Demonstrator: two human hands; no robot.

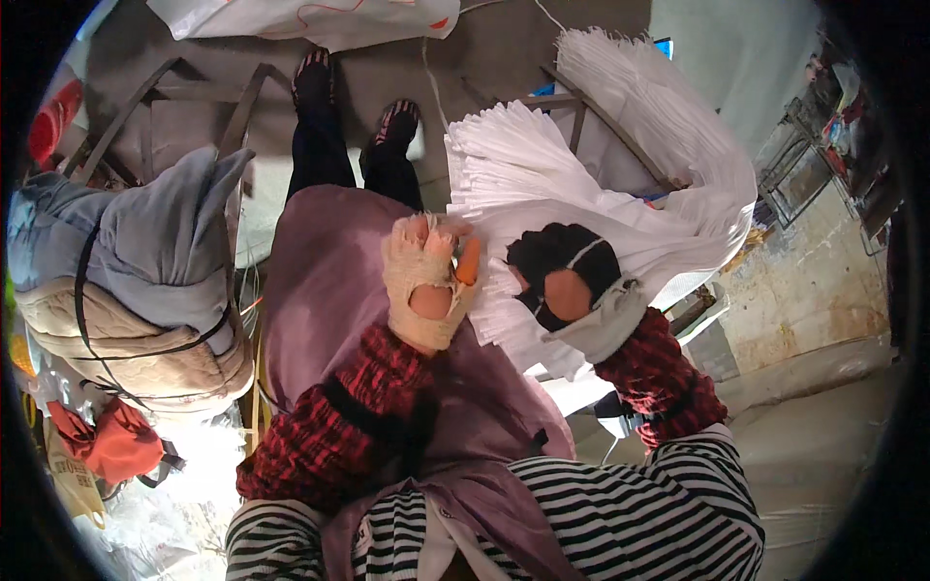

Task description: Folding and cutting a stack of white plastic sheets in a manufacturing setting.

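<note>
A thick stack of white, thin, pleated sheets (668,232) fans out ahead of me and to my right, its layered edges reaching my lap. My right hand (567,276), in a black glove with a hole over its back and a pale cuff, is curled at the near part of the stack. Just left of the stack's edge is my left hand (431,281), wearing a worn beige glove with a hole. Its fingers are closed around a small orange thing (467,261), too covered to name. A mauve apron (329,261) lies over my lap.
On the left, a grey and beige padded bundle (145,320) is tied with black cord. A red cloth (121,445) and clear plastic lie below it. Dark metal frames (242,107) stand ahead, near a white sack (310,17). Clutter lines the right wall.
</note>
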